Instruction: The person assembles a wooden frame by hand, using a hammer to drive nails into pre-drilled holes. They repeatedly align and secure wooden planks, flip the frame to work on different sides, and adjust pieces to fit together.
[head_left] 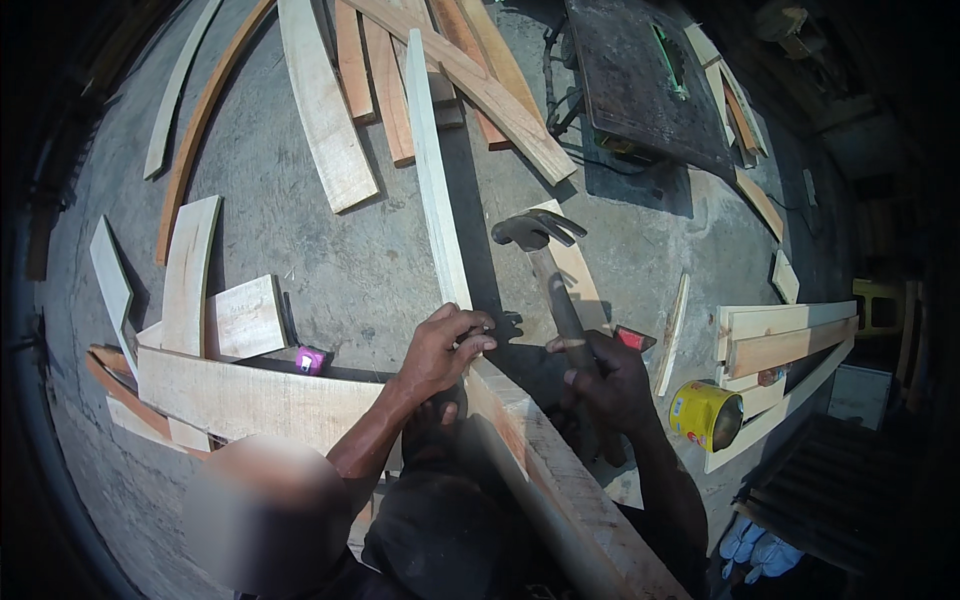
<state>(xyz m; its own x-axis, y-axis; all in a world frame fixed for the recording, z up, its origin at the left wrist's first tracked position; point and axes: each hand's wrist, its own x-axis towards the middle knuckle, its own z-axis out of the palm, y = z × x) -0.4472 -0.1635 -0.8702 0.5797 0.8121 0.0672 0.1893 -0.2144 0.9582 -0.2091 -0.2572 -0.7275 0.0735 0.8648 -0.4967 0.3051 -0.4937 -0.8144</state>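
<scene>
My right hand is wrapped round the wooden handle of a claw hammer. The hammer's dark head is up and away from me, its claw turned to the right. My left hand is closed in a pinch by the near end of a long narrow pale board. Whatever sits between its fingertips is too small to make out. Just below those fingers begins a thick timber beam, running toward me at the lower right.
A yellow can lies on its side beside stacked boards at right. A purple tape measure rests near a wide plank at left. More planks lie ahead, with a dark machine table at the upper right.
</scene>
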